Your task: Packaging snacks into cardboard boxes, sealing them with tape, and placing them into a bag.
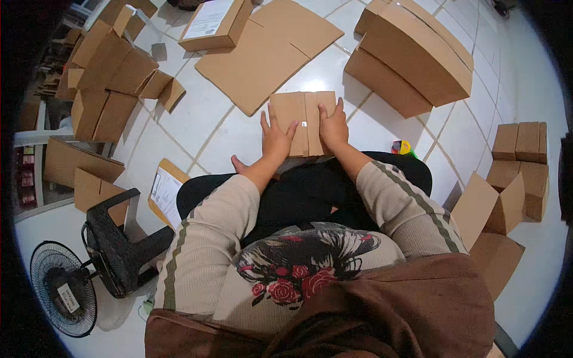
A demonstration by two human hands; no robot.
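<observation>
A small brown cardboard box (289,106) sits in front of my crossed legs, its top flaps meeting along a seam. A small white spot shows on that seam. My left hand (277,142) grips the box's left side, fingers spread over the top and thumb near the seam. My right hand (334,128) holds the right side, thumb on the flap and fingers along the edge. The box's underside is hidden. Just beyond it lies a large flat cardboard sheet (262,59).
A closed box with a paper label (209,24) rests on the sheet's far left. Larger cartons (412,53) stand far right, and opened ones (113,77) far left. Near my left are a clipboard (166,194) and a black fan (62,289). A tape roll (403,148) lies by my right knee.
</observation>
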